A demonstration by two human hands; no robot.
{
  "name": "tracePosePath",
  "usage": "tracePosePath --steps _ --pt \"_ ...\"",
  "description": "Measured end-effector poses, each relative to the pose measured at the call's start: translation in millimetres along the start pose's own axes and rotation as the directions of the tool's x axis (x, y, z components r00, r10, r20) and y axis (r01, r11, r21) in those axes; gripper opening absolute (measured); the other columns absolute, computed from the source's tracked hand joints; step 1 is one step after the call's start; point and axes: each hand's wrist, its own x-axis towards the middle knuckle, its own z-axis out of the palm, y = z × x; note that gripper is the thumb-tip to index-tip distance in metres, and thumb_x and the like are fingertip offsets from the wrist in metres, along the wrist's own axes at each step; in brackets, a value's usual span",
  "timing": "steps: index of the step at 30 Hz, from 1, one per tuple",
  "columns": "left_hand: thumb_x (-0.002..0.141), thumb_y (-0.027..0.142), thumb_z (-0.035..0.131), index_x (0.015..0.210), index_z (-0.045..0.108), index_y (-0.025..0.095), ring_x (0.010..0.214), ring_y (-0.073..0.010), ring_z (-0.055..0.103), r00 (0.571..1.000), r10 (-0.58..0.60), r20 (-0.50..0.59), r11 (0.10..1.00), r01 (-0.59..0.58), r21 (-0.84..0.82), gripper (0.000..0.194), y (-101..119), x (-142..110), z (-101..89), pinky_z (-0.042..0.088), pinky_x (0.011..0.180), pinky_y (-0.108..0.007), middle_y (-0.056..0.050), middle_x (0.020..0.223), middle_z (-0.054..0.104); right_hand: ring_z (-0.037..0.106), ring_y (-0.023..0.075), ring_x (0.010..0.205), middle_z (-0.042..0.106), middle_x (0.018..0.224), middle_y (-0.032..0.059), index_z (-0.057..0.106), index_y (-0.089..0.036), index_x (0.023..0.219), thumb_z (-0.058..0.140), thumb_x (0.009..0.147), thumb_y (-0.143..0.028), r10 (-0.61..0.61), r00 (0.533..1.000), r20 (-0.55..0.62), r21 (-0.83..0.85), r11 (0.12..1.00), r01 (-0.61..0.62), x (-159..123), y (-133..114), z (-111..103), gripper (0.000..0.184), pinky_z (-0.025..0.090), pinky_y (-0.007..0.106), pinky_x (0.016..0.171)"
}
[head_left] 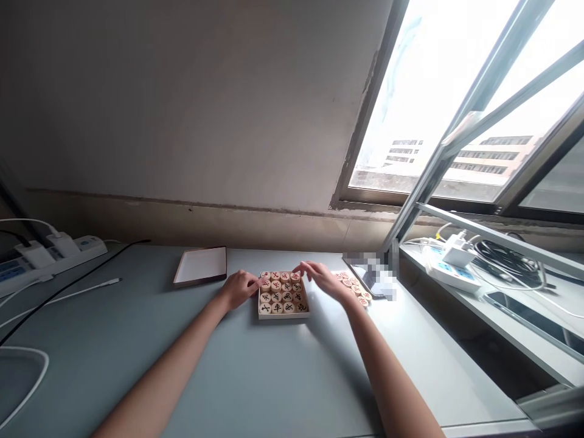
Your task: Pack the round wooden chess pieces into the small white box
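A shallow white-rimmed box [283, 316] sits on the desk, filled with rows of round wooden Chinese chess pieces [277, 297]. Some carry red characters at the back, and black ones are nearer me. My left hand [239, 289] rests at the box's left side, fingers curled, with its fingertips gripping the edge by the far-left piece. Over the far-right corner is my right hand [323, 277], fingers apart. Its fingertips are at a red-marked piece [295, 276]; I cannot make out whether they press it. More loose pieces [364, 298] lie right of the box, partly behind my right wrist.
A box lid [201, 266] lies inside up at the back left. Beside the loose pieces is a phone-like device [376, 281], partly blurred. Power strips [50, 260] and cables [73, 292] are on the left. A metal frame [420, 194] stands at right, before the window.
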Motion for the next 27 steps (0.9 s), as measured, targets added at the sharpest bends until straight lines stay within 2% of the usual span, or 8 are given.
tracePosePath --steps 2,5,7,10,14,17,22,27 --pt "0.086 0.050 0.032 0.047 0.051 0.016 0.050 -0.0113 0.038 0.999 0.005 0.037 1.000 -0.004 -0.029 0.055 -0.6 1.1 -0.2 0.023 0.054 -0.024 0.002 0.046 0.044 0.057 0.0172 0.078 0.061 0.097 0.0068 0.064 -0.022 0.103 0.042 0.087 -0.048 0.072 0.996 0.046 0.006 0.997 -0.072 -10.1 19.2 -19.7 0.037 0.045 0.027 0.065" --pt "0.083 0.054 0.036 0.047 0.048 0.017 0.049 -0.0101 0.032 0.996 0.005 0.086 0.999 -0.001 -0.052 0.053 -2.0 3.1 0.1 0.019 0.051 -0.024 0.003 0.047 0.036 0.055 0.0198 0.084 0.059 0.095 0.0058 0.067 -0.025 0.098 0.067 0.070 -0.035 0.118 0.991 0.063 -0.175 0.979 -0.105 -28.1 50.2 -37.1 0.030 0.045 0.028 0.071" --pt "0.082 0.056 0.037 0.047 0.048 0.017 0.049 -0.0099 0.029 0.994 -0.006 0.105 0.998 0.012 -0.063 0.053 -2.6 3.9 0.5 0.017 0.050 -0.024 0.004 0.048 0.032 0.056 0.0195 0.082 0.059 0.090 0.0056 0.068 -0.023 0.093 0.068 0.068 -0.028 0.146 0.989 0.035 -0.221 0.966 -0.135 -36.7 66.5 -40.3 0.025 0.044 0.029 0.073" --pt "0.080 0.059 0.037 0.048 0.050 0.017 0.050 -0.0101 0.027 0.994 -0.021 0.112 0.997 0.030 -0.072 0.055 -2.5 4.3 1.0 0.017 0.051 -0.025 0.004 0.049 0.030 0.057 0.0174 0.078 0.060 0.090 0.0059 0.068 -0.020 0.087 0.063 0.073 -0.032 0.148 0.988 -0.033 -0.126 0.980 -0.151 -40.5 75.5 -39.5 0.019 0.045 0.029 0.073" --pt "0.080 0.063 0.035 0.049 0.055 0.017 0.051 -0.0104 0.028 0.994 -0.027 0.108 0.997 0.034 -0.065 0.058 -1.2 4.1 1.0 0.017 0.051 -0.025 0.003 0.049 0.033 0.057 0.0164 0.078 0.061 0.090 0.0045 0.064 -0.020 0.096 0.061 0.076 -0.039 0.041 0.988 -0.150 0.031 0.999 -0.036 -33.2 52.5 -28.5 0.028 0.046 0.028 0.068" --pt "0.079 0.064 0.035 0.053 0.060 0.017 0.052 -0.0105 0.029 0.994 -0.039 0.105 0.998 0.044 -0.037 0.059 -0.5 4.2 0.7 0.017 0.051 -0.024 0.003 0.049 0.034 0.058 0.0160 0.083 0.061 0.094 0.0037 0.061 -0.022 0.102 0.057 0.081 -0.037 -0.093 0.975 -0.199 0.095 0.989 0.114 -25.3 21.7 -2.6 0.026 0.047 0.027 0.068" --pt "0.080 0.052 0.038 0.061 0.065 0.013 0.053 -0.0105 0.033 0.996 -0.030 0.086 0.999 0.031 -0.020 0.051 -0.9 3.6 0.9 0.018 0.053 -0.024 0.003 0.051 0.040 0.056 0.0164 0.091 0.057 0.104 0.0052 0.059 -0.023 0.103 0.050 0.087 -0.024 -0.278 0.939 -0.202 -0.059 0.961 0.272 -19.9 -6.1 45.5 0.019 0.046 0.031 0.080" --pt "0.080 0.051 0.039 0.060 0.064 0.015 0.052 -0.0108 0.034 0.997 -0.023 0.070 1.000 0.023 0.000 0.048 0.8 1.6 1.4 0.019 0.054 -0.023 0.003 0.051 0.043 0.056 0.0156 0.090 0.052 0.109 0.0067 0.055 -0.022 0.106 0.047 0.088 -0.016 -0.290 0.934 -0.209 -0.158 0.953 0.260 -23.7 -1.3 53.9 0.021 0.045 0.030 0.079"
